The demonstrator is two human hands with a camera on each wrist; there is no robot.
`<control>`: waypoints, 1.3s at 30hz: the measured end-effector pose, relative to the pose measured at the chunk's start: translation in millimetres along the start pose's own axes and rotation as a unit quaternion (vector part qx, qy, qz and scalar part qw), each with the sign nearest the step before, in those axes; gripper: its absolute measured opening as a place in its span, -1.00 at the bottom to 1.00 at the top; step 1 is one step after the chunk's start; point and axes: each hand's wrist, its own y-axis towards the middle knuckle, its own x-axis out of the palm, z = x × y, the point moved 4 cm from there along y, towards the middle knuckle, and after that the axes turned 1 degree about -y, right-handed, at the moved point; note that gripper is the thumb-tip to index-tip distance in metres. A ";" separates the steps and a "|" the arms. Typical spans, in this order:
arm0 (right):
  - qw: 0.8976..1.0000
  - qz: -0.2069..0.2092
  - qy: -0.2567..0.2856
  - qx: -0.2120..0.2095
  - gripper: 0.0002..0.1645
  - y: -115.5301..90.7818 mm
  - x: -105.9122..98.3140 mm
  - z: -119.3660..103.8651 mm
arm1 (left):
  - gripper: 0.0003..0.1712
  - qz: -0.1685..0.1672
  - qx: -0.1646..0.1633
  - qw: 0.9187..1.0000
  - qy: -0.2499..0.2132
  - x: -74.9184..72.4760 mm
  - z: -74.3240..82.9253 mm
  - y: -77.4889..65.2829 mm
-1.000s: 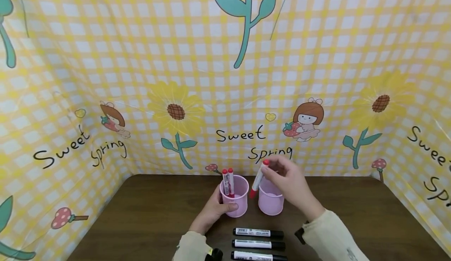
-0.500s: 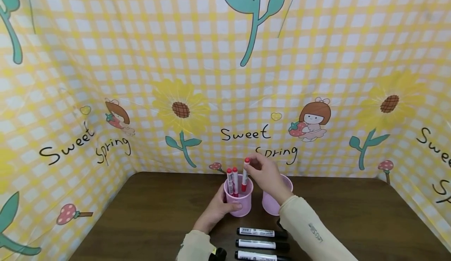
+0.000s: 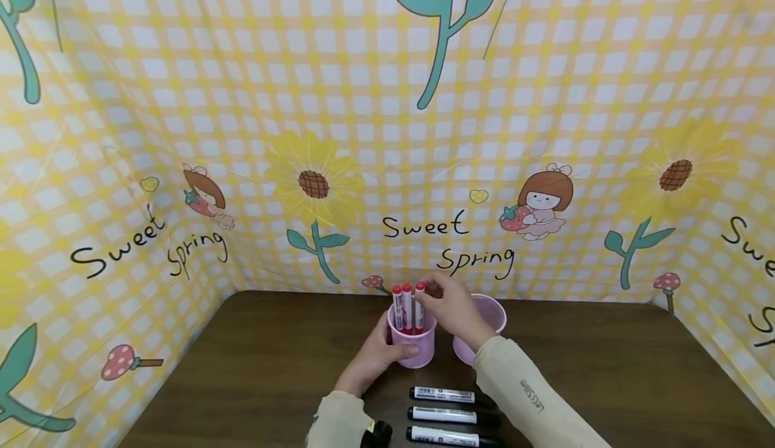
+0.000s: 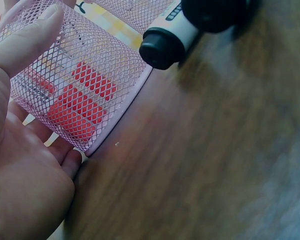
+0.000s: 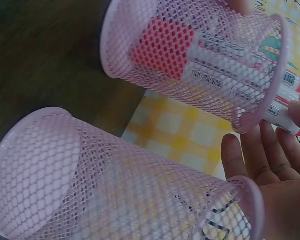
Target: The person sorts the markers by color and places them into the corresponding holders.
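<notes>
My left hand grips a pink mesh pen cup from its left side, thumb across the front wall. Three white-bodied markers with red ends stand in this cup; two of them, a left marker and a middle marker, lean at its left. The rightmost red marker is pinched near its top by my right hand, above the rim. Through the mesh in the left wrist view, the red lower ends show close to the cup's base. In the right wrist view my thumb touches the marker's upper end.
A second pink mesh cup stands just right of the first, partly behind my right forearm. Three black markers lie in a row on the dark wooden table in front. A yellow checked cloth hangs behind and at both sides.
My right hand has brought the third red marker leftward from beside the right cup, over the left cup, and down into it. My left hand keeps its grip on the cup.
</notes>
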 end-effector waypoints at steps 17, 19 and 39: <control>1.000 -0.006 -0.021 0.013 -0.86 1.3 5.7 1.5 | 0.00 0.007 -0.006 1.000 -0.005 -0.6 1.7 -1.6; 1.000 -0.007 -0.022 0.017 -0.86 2.1 6.1 0.8 | 0.00 0.005 -0.004 1.000 -0.004 -0.9 1.7 -1.4; 0.998 -0.015 -0.037 0.040 -0.64 2.4 4.5 -1.5 | 0.01 -0.006 0.006 1.000 -0.008 0.8 2.4 0.9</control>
